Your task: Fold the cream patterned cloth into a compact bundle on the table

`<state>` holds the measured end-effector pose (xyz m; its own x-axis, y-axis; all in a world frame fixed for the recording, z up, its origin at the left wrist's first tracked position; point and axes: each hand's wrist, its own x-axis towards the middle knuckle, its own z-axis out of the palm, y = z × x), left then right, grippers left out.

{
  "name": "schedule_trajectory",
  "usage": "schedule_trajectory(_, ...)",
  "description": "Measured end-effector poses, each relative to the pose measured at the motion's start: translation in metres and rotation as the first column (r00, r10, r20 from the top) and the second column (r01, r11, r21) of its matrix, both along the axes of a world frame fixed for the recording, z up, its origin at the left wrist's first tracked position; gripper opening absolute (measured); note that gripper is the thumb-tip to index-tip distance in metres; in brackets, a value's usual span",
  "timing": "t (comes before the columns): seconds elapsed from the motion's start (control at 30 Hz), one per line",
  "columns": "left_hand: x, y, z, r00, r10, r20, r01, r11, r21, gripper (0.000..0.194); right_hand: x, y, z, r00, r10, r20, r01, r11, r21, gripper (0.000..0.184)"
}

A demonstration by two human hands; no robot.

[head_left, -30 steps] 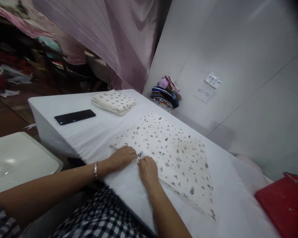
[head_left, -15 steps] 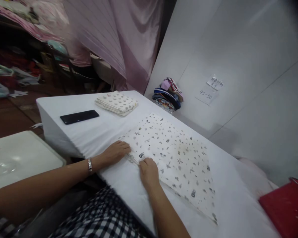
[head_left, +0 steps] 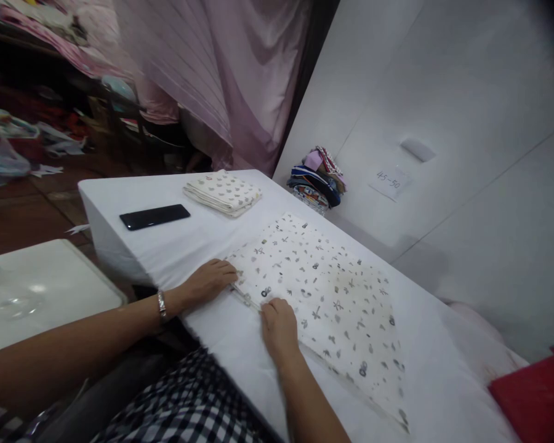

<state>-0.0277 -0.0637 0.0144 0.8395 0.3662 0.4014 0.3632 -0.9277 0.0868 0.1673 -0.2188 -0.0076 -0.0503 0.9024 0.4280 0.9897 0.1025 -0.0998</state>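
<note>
A white cloth (head_left: 325, 301) printed with small grey and tan motifs lies spread on the white-covered table (head_left: 231, 375). At its left corner my left hand (head_left: 210, 280) has its fingers together and bent over the near edge, gripping it; the thumb is hidden. Farther along that edge, my right hand (head_left: 279, 325) is closed with curled fingers on the cloth. A short stretch of hem shows between the two hands. Beyond them sits a folded cloth (head_left: 224, 193) with a leaf-like print, and a black phone (head_left: 155, 216) lies to its left.
Folded garments (head_left: 314, 181) are stacked against the grey wall (head_left: 471, 203), where a paper label (head_left: 390, 183) hangs. A red object (head_left: 533, 394) stands at the right. A white stool-like surface (head_left: 50, 283) is at the left. A pink curtain (head_left: 253, 80) hangs behind; a seated person (head_left: 157, 104) is partly visible.
My left hand has shifted slightly left along the cloth's corner. My right hand stays on the near edge. The upper wall label now looks flipped up, and the view has turned slightly.
</note>
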Motion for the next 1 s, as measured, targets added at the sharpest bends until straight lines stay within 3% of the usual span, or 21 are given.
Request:
schedule_trajectory(0.43, -0.003, 0.008, -0.009, 0.996, 0.046, 0.08, -0.044, 0.999, -0.026, 0.028, -0.004, -0.001, 0.0, 0.999, -0.025, -0.026, 0.024, 0.999, -0.039, 0.013)
schedule_trajectory(0.6, -0.008, 0.011, -0.003, 0.993, 0.068, 0.094, -0.064, 0.997, -0.053, 0.03, -0.002, 0.001, 0.003, 0.981, -0.019, -0.193, 0.009, 0.999, -0.05, 0.011)
schedule_trajectory(0.73, -0.009, 0.011, -0.002, 0.989, 0.069, 0.128, -0.071, 0.997, 0.006, 0.019, 0.001, 0.002, 0.005, 0.946, -0.052, -0.32, 0.031, 0.997, -0.07, 0.01)
schedule_trajectory(0.87, -0.009, 0.01, -0.003, 0.994, -0.006, 0.107, -0.003, 0.997, 0.081, 0.019, 0.004, 0.004, 0.003, 0.933, -0.053, -0.355, 0.024, 0.996, -0.085, 0.009)
schedule_trajectory(1.0, -0.008, 0.011, -0.004, 0.991, -0.072, 0.111, 0.065, 0.996, 0.063, 0.024, 0.006, 0.007, 0.003, 0.922, -0.055, -0.384, 0.021, 0.996, -0.092, 0.011)
